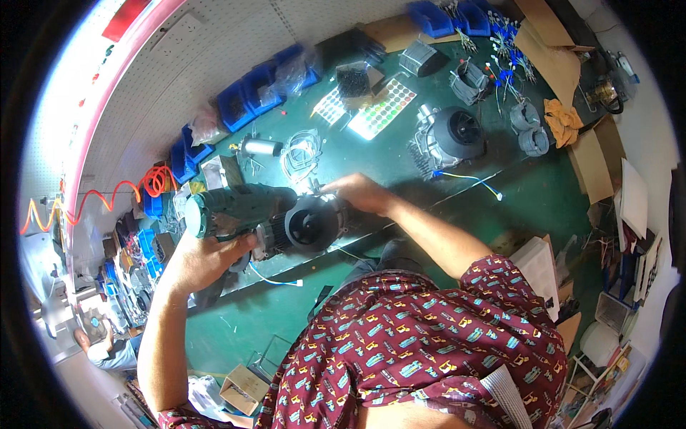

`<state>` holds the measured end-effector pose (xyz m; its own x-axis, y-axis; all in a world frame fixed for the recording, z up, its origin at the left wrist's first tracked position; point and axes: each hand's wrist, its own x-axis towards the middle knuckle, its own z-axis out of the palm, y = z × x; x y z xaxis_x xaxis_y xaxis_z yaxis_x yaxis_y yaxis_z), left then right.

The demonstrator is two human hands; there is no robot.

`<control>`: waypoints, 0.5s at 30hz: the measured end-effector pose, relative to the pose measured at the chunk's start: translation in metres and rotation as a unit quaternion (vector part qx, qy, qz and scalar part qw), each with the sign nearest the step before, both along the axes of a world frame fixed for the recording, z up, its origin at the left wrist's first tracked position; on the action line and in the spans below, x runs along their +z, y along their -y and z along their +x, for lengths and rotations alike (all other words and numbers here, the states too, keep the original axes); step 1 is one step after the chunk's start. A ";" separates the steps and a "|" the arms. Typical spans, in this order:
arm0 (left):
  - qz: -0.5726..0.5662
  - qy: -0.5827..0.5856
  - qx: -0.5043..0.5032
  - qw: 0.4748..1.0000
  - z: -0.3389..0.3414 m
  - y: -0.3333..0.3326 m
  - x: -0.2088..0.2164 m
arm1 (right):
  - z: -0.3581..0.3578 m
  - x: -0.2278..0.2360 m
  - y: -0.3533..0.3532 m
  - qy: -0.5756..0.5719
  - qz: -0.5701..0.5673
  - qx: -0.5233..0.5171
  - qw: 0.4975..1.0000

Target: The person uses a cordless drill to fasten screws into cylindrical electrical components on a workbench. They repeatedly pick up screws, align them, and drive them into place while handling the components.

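My left hand point(204, 261) is wrapped round the grip of a dark green power drill point(236, 207). The drill lies level, with its front end pointing right, over a grey metal motor unit with a round black cover point(311, 223). My right hand point(361, 193) grips the far right side of this motor unit, fingers bent close to the drill's front end; the fingertips are partly hidden. From the motor unit's near side a blue and yellow wire with a white connector point(286, 282) hangs over the bench edge. Where the drill's bit meets the motor unit is too small to tell.
On the green bench point(386, 161) stands another motor unit point(457, 136). Near it are sticker sheets point(386, 107), a cable coil point(300, 154), a silver cylinder point(261, 147), grey housings point(469, 82) and an orange cloth point(562, 123). Blue bins point(234, 105) line the back; a red coiled hose point(157, 181) hangs left.
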<state>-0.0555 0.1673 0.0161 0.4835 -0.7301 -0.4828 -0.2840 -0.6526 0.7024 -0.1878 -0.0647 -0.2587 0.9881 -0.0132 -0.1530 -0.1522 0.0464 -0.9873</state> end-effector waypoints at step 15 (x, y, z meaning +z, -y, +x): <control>0.079 0.006 -0.085 0.993 -0.007 0.051 0.010 | -0.012 -0.045 -0.005 0.050 -0.061 -0.013 0.997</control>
<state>-0.0623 0.1166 0.0262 0.3660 -0.7180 -0.5921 -0.4078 -0.6956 0.5915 -0.2003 -0.0596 -0.3035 0.9975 -0.0512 -0.0494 -0.0530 -0.0722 -0.9960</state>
